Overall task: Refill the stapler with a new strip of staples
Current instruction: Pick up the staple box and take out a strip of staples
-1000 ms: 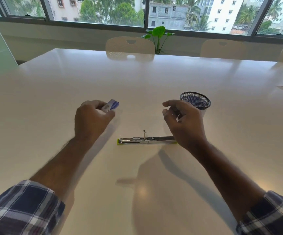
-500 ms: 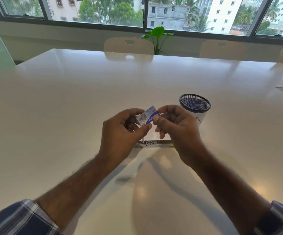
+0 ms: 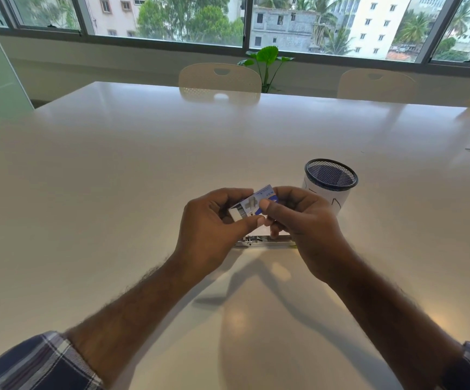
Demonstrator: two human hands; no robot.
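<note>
- The left hand (image 3: 214, 223) grasps the near-left end of a small blue-and-white staple box (image 3: 252, 205), thumb along its near edge and fingers curled behind it.
- The right hand (image 3: 302, 220) pinches the box's far-right end, thumb on its top face.
- The box sits between the two hands, raised above the table (image 3: 115, 178) and tilted up toward the far right; its near-left end looks open.
- The stapler (image 3: 262, 241) lies open and flat on the table just below and nearer than the box, partly hidden by both hands, neither of which holds it.
- A mesh cup (image 3: 330, 184) stands on the table just right of and beyond the right hand.
</note>
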